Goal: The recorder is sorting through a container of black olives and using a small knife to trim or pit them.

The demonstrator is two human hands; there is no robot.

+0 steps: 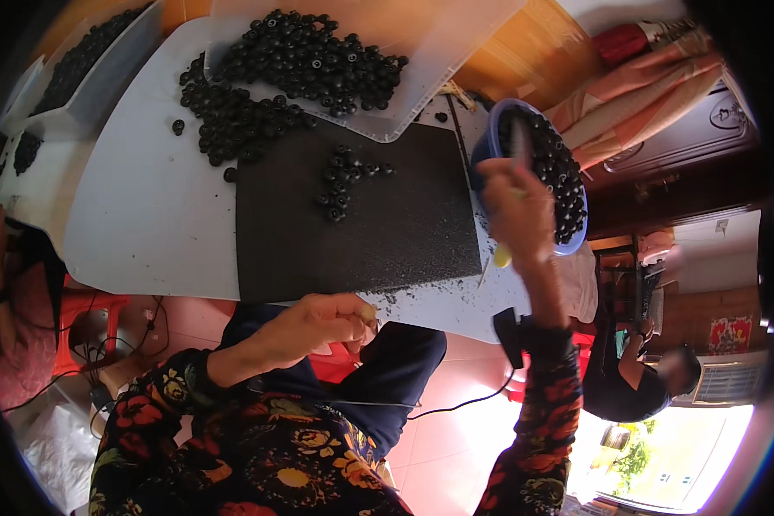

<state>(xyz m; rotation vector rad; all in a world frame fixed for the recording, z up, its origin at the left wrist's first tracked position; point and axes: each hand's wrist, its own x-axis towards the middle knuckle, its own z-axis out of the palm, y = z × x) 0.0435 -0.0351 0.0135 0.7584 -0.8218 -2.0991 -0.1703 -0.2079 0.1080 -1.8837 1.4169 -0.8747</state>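
Note:
My right hand (pixel 520 211) is wrapped round a knife (pixel 501 256). Its yellow handle end sticks out below the fist, and its blurred blade points over the blue bowl (pixel 482 142). Small round black parts (pixel 563 176), some with a hole through them, fill that bowl. My left hand (pixel 314 328) is closed in a pinch at the table's near edge, and whatever the fingertips hold is hidden. Just beyond it lies a black mat (pixel 361 245) with a small group of the same black parts (pixel 340 185) on it and dark crumbs along its near right edge.
A clear plastic bin (pixel 387 133) lies tipped at the far side, a heap of black parts (pixel 310 64) spilling onto the white table (pixel 146 206). Another bin (pixel 112 73) of parts stands far left. People sit at left and right. A cable (pixel 464 402) hangs near my right sleeve.

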